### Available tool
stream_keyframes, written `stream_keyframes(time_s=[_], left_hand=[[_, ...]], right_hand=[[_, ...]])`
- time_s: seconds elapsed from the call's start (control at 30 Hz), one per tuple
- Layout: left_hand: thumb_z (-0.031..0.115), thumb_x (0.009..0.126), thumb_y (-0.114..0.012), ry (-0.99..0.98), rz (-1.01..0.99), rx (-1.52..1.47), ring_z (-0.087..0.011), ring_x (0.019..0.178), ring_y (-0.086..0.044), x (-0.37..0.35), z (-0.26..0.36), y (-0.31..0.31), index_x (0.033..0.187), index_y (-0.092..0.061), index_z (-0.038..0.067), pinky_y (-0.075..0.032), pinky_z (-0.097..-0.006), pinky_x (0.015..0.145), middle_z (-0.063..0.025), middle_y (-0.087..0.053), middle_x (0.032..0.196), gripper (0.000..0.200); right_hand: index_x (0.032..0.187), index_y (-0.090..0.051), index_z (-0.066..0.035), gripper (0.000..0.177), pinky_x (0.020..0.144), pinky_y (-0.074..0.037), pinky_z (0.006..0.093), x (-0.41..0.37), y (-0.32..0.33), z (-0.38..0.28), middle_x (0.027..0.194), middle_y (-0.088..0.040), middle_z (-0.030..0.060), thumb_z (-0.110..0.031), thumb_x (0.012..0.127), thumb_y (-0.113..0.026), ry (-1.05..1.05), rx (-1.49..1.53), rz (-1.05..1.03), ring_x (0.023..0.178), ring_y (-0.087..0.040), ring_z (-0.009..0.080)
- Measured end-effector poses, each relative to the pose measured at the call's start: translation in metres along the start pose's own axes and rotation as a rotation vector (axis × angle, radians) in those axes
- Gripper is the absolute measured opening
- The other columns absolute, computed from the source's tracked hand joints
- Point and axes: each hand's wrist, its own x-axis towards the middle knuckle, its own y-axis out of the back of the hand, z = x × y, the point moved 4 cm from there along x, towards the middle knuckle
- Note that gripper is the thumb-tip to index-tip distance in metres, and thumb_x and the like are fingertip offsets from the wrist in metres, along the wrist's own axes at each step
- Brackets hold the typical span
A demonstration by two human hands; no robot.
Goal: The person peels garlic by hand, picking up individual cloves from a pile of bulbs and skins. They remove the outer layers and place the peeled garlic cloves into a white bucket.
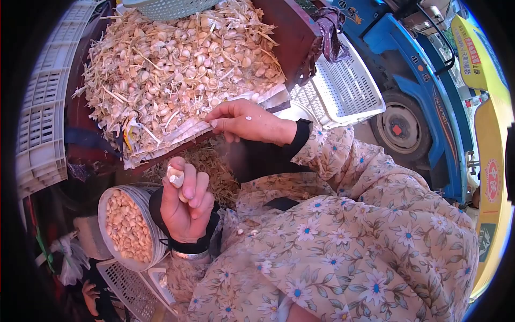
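My left hand [185,206] is held palm up with its fingers curled. Between its thumb and index finger it pinches a whitish garlic clove [175,177], and another pale piece shows among the lower fingers. My right hand [249,122] hovers by the near edge of the heap, back upward, thumb and index close together; whatever is between them cannot be made out. A flake of skin clings to that hand's back. The heap of unpeeled garlic cloves [177,70] lies beyond both hands. Beside my left wrist stands a clear bucket [155,228] of peeled cloves [127,225].
A green basket [171,8] sits on the heap's far side. White plastic crates [351,86] stand at the right, and another crate [40,118] at the left. Farther right is a blue vehicle [429,102]. Another person's hand [90,297] shows at lower left.
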Motion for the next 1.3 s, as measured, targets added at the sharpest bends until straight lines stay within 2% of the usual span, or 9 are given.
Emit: stream_keyframes(time_s=[0.17, 0.27, 0.4, 0.77, 0.93, 1.07, 1.17, 1.2, 1.3], left_hand=[[0.016, 0.089, -0.057, 0.033, -0.203, 0.179, -0.0153, 0.06, -0.046, 0.001, 0.0, -0.054, 0.102, -0.041, 0.002, -0.039, -0.0218, 0.042, -0.008, -0.048, 0.07, 0.025], [0.012, 0.087, -0.058, 0.144, -0.718, 0.368, -0.0216, 0.058, -0.052, 0.017, 0.007, -0.107, 0.097, -0.04, 0.001, -0.044, -0.0282, 0.046, -0.014, -0.057, 0.072, 0.023], [0.004, 0.077, -0.068, 0.103, -0.624, 0.334, -0.0192, 0.047, -0.055, 0.024, -0.006, -0.147, 0.079, -0.06, -0.003, -0.044, -0.0255, 0.042, -0.0133, -0.059, 0.064, 0.011], [-0.003, 0.075, -0.068, -0.019, -0.46, 0.135, -0.0164, 0.041, -0.049, 0.03, -0.015, -0.149, 0.08, -0.056, -0.004, -0.041, -0.0241, 0.036, -0.0131, -0.056, 0.061, 0.013], [0.0, 0.078, -0.066, -0.723, -0.59, -0.186, -0.0183, 0.045, -0.049, 0.038, -0.042, -0.14, 0.087, -0.051, -0.003, -0.04, -0.0246, 0.036, -0.0133, -0.056, 0.064, 0.017], [0.01, 0.088, -0.057, 0.061, -0.403, 0.078, -0.0222, 0.06, -0.049, 0.015, 0.009, -0.101, 0.096, -0.036, 0.001, -0.04, -0.0288, 0.042, -0.0143, -0.052, 0.072, 0.024], [0.012, 0.093, -0.048, -0.324, 0.191, 0.398, -0.0083, 0.059, -0.039, -0.019, 0.06, -0.048, 0.104, -0.039, 0.003, -0.034, -0.022, 0.043, -0.0048, -0.044, 0.073, 0.017], [0.015, 0.093, -0.049, -0.513, 0.708, 0.991, -0.0069, 0.063, -0.041, -0.057, 0.11, 0.005, 0.105, -0.043, 0.004, -0.034, -0.0194, 0.048, -0.002, -0.045, 0.075, 0.017], [0.011, 0.089, -0.052, -0.573, 1.146, 1.572, -0.0089, 0.078, -0.049, -0.152, 0.211, 0.107, 0.109, -0.049, 0.005, -0.042, -0.0235, 0.068, -0.0011, -0.051, 0.09, 0.022]], right_hand=[[0.103, -0.059, -0.003, 0.025, 0.068, -0.048, 0.0333, 0.04, 0.038, 0.003, 0.088, -0.059, 0.0113, -0.012, 0.08, -0.06, 0.662, -0.853, 0.403, 0.076, -0.058, 0.0254], [0.101, -0.059, -0.003, 0.026, 0.075, -0.046, 0.0388, 0.066, 0.062, 0.007, 0.094, -0.055, 0.0153, -0.011, 0.076, -0.06, 0.596, -0.883, 0.501, 0.087, -0.056, 0.0331], [0.099, -0.059, -0.003, 0.025, 0.074, -0.047, 0.0394, 0.092, 0.074, 0.011, 0.095, -0.054, 0.0137, -0.01, 0.075, -0.059, 0.582, -0.964, 0.524, 0.084, -0.056, 0.0318], [0.088, -0.06, -0.004, 0.022, 0.07, -0.047, 0.0421, 0.109, 0.066, 0.003, 0.088, -0.052, 0.0159, -0.017, 0.072, -0.063, 0.381, -1.06, 0.506, 0.077, -0.058, 0.0335], [0.081, -0.058, -0.004, 0.019, 0.065, -0.045, 0.0442, 0.118, 0.065, 0.012, 0.087, -0.051, 0.0177, -0.02, 0.071, -0.065, 0.386, -1.04, 0.599, 0.074, -0.057, 0.0346], [0.082, -0.059, -0.005, 0.014, 0.064, -0.046, 0.0402, 0.11, 0.064, 0.02, 0.084, -0.052, 0.0153, -0.015, 0.072, -0.064, 0.596, -0.91, 0.627, 0.072, -0.057, 0.0308], [0.085, -0.059, -0.004, 0.016, 0.062, -0.047, 0.036, 0.11, 0.082, 0.025, 0.081, -0.056, 0.0119, -0.014, 0.074, -0.065, 0.624, -0.641, 0.568, 0.068, -0.058, 0.0247], [0.086, -0.059, -0.003, 0.017, 0.061, -0.048, 0.0349, 0.108, 0.087, 0.026, 0.08, -0.057, 0.011, -0.015, 0.075, -0.066, 0.609, -0.518, 0.539, 0.065, -0.058, 0.0234], [0.089, -0.058, -0.004, 0.013, 0.054, -0.047, 0.0251, 0.093, 0.083, 0.016, 0.075, -0.059, 0.0038, -0.013, 0.082, -0.063, 0.222, 0.103, 0.306, 0.06, -0.058, 0.0125]])
